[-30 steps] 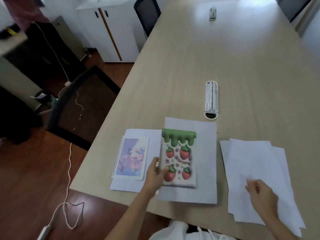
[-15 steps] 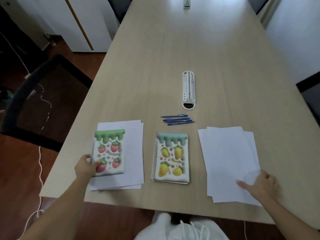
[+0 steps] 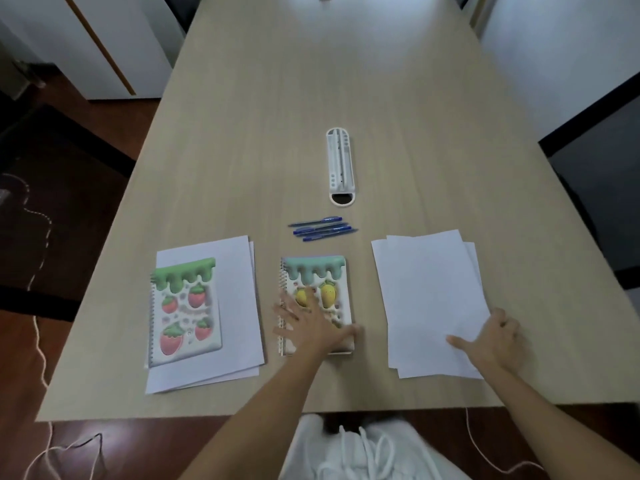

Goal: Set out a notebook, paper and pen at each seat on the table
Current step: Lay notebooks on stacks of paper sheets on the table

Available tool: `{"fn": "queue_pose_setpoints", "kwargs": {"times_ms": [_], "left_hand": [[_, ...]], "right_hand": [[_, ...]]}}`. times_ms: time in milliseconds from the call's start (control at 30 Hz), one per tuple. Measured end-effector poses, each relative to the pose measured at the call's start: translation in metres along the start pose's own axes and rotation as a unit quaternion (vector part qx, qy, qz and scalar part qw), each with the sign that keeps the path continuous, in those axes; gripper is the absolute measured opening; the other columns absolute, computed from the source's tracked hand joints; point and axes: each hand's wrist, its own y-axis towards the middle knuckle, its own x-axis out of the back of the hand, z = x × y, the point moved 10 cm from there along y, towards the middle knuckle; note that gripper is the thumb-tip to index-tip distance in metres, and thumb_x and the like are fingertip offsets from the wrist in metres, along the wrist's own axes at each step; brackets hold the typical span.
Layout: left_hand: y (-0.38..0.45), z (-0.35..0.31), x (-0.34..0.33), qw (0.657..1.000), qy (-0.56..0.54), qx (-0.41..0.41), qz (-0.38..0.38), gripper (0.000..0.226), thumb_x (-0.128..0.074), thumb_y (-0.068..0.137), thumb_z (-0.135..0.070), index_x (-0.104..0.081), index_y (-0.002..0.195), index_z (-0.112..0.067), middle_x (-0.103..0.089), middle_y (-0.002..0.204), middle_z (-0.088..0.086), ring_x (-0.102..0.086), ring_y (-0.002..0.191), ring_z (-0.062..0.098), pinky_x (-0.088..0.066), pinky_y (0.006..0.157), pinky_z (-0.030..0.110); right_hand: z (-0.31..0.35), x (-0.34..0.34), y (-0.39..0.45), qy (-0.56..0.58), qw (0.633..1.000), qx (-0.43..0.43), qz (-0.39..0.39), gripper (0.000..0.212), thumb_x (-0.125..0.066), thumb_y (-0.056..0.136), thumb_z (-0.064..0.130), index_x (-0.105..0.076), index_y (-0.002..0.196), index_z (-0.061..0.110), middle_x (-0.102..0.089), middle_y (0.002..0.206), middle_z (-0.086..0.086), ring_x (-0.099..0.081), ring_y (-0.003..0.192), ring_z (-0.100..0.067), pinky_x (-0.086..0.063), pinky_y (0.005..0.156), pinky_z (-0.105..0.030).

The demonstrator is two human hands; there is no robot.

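Note:
A strawberry notebook with a green top lies on white sheets at the near left of the table. In the middle lies a mango notebook with a teal top. My left hand rests flat on its lower half, fingers spread, thumb at its right edge. Several blue pens lie just beyond it. A loose stack of white paper sits to the right. My right hand pinches its near right corner, thumb on top.
A white oblong pen tray lies past the pens on the table's midline. Black chairs stand at the left and right sides. A white cabinet is at the far left, and a cable trails on the floor.
My left hand let go of the strawberry notebook, now lying on the left sheets, and moved right onto the mango notebook. My right hand stayed at the paper stack's corner. The view swung right.

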Motion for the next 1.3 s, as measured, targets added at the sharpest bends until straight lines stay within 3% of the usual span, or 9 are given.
{"fn": "queue_pose_setpoints", "kwargs": {"times_ms": [233,367,467,533,733,933,1100,1200,1300], "left_hand": [[0.004,-0.004,-0.004,1.000,0.024,0.017,0.011,0.138,-0.064,0.054,-0.080,0.025,0.147,-0.030,0.044,0.146,0.022,0.033,0.133,0.055,-0.002,0.104,0.076],[-0.003,-0.005,0.004,0.998,-0.033,-0.013,0.046,0.127,-0.068,0.060,-0.071,0.017,0.148,-0.035,0.041,0.150,0.016,0.030,0.137,0.051,-0.002,0.107,0.073],[-0.015,-0.005,0.031,0.972,-0.196,-0.090,0.094,0.104,-0.073,0.062,-0.047,-0.015,0.148,-0.034,-0.008,0.157,0.006,-0.007,0.145,0.043,-0.025,0.113,0.059],[-0.029,0.003,0.059,0.918,-0.354,-0.127,0.123,0.076,-0.072,0.067,-0.025,-0.041,0.136,-0.032,-0.047,0.133,-0.002,-0.050,0.124,0.025,-0.052,0.091,0.034],[-0.035,0.052,0.110,0.828,-0.532,-0.126,0.126,0.053,-0.053,0.066,-0.008,-0.069,0.114,-0.025,-0.072,0.111,0.003,-0.064,0.096,0.023,-0.055,0.072,0.035],[-0.034,0.063,0.107,0.829,-0.534,-0.105,0.126,0.051,-0.055,0.068,-0.010,-0.067,0.117,-0.016,-0.070,0.110,0.011,-0.062,0.099,0.029,-0.055,0.075,0.036],[-0.037,0.058,0.097,0.834,-0.531,-0.084,0.129,0.062,-0.065,0.061,-0.045,-0.065,0.120,-0.025,-0.068,0.114,0.000,-0.059,0.108,0.025,-0.050,0.087,0.046],[-0.041,0.050,0.089,0.863,-0.494,-0.062,0.085,0.054,-0.055,0.077,-0.060,-0.060,0.120,-0.028,-0.055,0.124,-0.010,-0.051,0.114,0.013,-0.039,0.101,0.045],[-0.040,0.037,0.074,0.914,-0.402,-0.046,0.006,0.042,-0.045,0.089,-0.059,-0.061,0.100,-0.022,-0.065,0.108,0.002,-0.064,0.092,0.014,-0.053,0.088,0.036]], "right_hand": [[-0.011,0.010,-0.006,0.148,0.989,-0.019,-0.005,0.035,-0.066,0.086,0.019,-0.056,0.113,0.000,-0.066,0.108,-0.022,-0.064,0.094,-0.038,-0.053,0.080,-0.043],[-0.019,0.030,-0.011,0.234,0.972,-0.026,-0.021,0.031,-0.051,0.096,0.014,-0.060,0.117,-0.007,-0.064,0.116,-0.025,-0.060,0.105,-0.041,-0.047,0.089,-0.044],[-0.020,0.052,-0.014,0.284,0.957,-0.013,-0.054,0.032,-0.052,0.095,0.017,-0.060,0.116,-0.006,-0.065,0.115,-0.024,-0.060,0.105,-0.041,-0.048,0.093,-0.047],[-0.015,0.068,-0.022,0.337,0.938,-0.003,-0.080,0.028,-0.052,0.095,0.018,-0.061,0.109,-0.004,-0.066,0.103,-0.018,-0.061,0.096,-0.036,-0.049,0.088,-0.044],[0.042,0.058,-0.061,0.401,0.913,0.044,-0.060,0.018,-0.051,0.095,0.013,-0.054,0.082,0.002,-0.058,0.078,-0.008,-0.055,0.074,-0.029,-0.044,0.070,-0.036],[0.112,0.004,-0.096,0.368,0.922,0.105,0.066,0.015,-0.047,0.096,0.007,-0.060,0.102,0.000,-0.060,0.093,-0.005,-0.055,0.086,-0.021,-0.042,0.081,-0.027],[0.135,-0.017,-0.113,0.356,0.919,0.130,0.109,0.019,-0.047,0.096,0.005,-0.062,0.107,0.001,-0.060,0.092,0.000,-0.055,0.085,-0.018,-0.047,0.080,-0.029],[0.140,-0.026,-0.118,0.353,0.918,0.130,0.122,0.020,-0.047,0.096,0.005,-0.063,0.107,0.000,-0.059,0.090,0.001,-0.054,0.083,-0.018,-0.040,0.076,-0.024],[0.140,-0.037,-0.120,0.356,0.917,0.112,0.141,0.023,-0.047,0.096,0.006,-0.062,0.112,0.001,-0.061,0.094,-0.002,-0.054,0.084,-0.018,-0.038,0.076,-0.023]]}}
